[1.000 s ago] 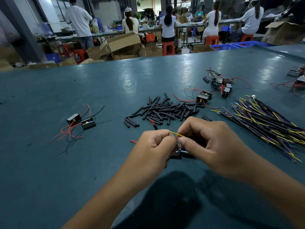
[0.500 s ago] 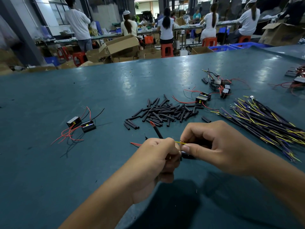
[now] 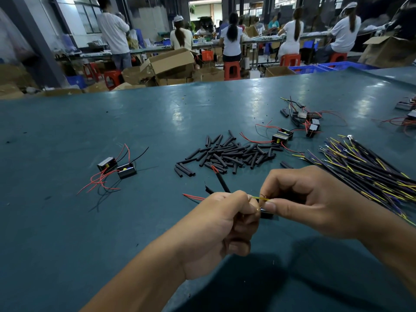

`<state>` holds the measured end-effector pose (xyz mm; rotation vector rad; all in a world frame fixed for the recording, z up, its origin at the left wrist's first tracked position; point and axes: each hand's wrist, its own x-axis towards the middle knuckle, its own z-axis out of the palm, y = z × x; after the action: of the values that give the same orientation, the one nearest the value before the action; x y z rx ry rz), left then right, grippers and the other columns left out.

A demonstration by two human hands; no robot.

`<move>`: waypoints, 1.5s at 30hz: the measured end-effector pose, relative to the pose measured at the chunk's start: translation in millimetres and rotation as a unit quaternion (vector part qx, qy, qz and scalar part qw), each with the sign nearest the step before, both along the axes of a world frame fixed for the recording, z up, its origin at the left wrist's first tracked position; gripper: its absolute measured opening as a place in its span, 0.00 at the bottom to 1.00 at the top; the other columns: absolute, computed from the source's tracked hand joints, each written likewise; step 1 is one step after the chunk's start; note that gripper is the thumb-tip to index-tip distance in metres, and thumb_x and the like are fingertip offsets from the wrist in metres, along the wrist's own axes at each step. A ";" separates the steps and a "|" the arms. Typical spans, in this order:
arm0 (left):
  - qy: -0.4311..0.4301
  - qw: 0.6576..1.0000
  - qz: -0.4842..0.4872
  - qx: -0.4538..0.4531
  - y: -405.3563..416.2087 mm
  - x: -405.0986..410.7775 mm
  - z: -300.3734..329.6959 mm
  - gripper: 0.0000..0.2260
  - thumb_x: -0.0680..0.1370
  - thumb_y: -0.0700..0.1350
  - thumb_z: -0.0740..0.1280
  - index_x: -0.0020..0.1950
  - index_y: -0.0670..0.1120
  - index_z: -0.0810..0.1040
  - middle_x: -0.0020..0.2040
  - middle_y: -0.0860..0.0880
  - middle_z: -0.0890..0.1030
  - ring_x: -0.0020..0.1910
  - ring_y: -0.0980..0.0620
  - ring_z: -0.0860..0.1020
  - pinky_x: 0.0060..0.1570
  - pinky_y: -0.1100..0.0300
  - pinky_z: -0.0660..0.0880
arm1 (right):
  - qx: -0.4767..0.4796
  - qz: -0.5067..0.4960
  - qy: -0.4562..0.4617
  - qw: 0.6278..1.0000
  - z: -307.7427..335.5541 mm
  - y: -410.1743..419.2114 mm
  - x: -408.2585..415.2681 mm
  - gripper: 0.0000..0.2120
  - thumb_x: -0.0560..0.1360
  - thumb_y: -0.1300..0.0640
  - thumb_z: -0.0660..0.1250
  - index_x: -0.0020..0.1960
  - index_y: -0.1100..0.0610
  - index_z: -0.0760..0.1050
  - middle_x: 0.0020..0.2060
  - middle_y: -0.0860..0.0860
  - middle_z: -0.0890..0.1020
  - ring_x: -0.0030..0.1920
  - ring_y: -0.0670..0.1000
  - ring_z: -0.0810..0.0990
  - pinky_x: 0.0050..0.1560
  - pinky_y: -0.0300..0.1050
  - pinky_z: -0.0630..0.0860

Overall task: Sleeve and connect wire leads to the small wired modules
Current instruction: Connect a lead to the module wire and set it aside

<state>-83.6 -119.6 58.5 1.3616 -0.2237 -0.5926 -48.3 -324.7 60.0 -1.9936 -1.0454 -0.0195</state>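
Note:
My left hand (image 3: 221, 224) and my right hand (image 3: 308, 199) meet low over the green table (image 3: 112, 221). Between them runs a thin yellow wire lead (image 3: 261, 198), pinched by the fingertips of both hands. A small black module (image 3: 266, 214) shows just under my right thumb, mostly hidden. A black sleeve (image 3: 221, 182) with a red wire at its tip sticks up and away from my left hand, and a red lead (image 3: 193, 197) trails off to its left.
A pile of black sleeve pieces (image 3: 227, 154) lies beyond my hands. A bundle of yellow, purple and black wire leads (image 3: 364, 167) lies at right. Two wired modules (image 3: 117, 168) sit at left; more modules (image 3: 304, 122) at the back right. People sit at benches behind.
My left hand has dropped slightly and turned, so the black sleeve and red wire now stick out above it. Both hands have kept hold of the yellow lead.

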 end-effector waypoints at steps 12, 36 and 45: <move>-0.099 0.993 0.018 0.068 1.8 9.7 -16.3 0.06 0.75 0.44 0.58 0.41 0.43 0.71 0.30 0.52 0.65 0.27 0.56 0.61 0.27 0.66 0.62 | -0.017 -0.012 0.018 1.000 -9.3 3.3 7.2 0.05 0.77 0.46 0.65 0.47 0.47 0.76 0.33 0.43 0.77 0.31 0.45 0.71 0.31 0.40 0.68; -0.057 0.994 0.070 0.063 -13.7 -0.5 -49.8 0.13 0.72 0.47 0.59 0.31 0.51 0.59 0.28 0.52 0.56 0.25 0.54 0.53 0.25 0.66 0.55 | -0.127 -0.010 -0.040 0.991 -19.3 5.3 7.4 0.03 0.79 0.54 0.68 0.47 0.49 0.75 0.33 0.39 0.76 0.32 0.42 0.73 0.34 0.30 0.64; 0.005 0.995 0.089 -0.047 0.1 -13.3 -61.4 0.09 0.67 0.43 0.61 0.28 0.49 0.63 0.27 0.51 0.57 0.24 0.55 0.54 0.26 0.68 0.57 | -0.098 -0.037 -0.049 0.993 -11.0 -12.2 15.9 0.06 0.77 0.53 0.67 0.43 0.47 0.72 0.32 0.42 0.75 0.32 0.41 0.71 0.34 0.36 0.68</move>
<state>-96.9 -119.5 -2.9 1.2722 -0.1186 -0.4353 -32.5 -336.9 48.9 -2.2279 -1.0701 -0.0557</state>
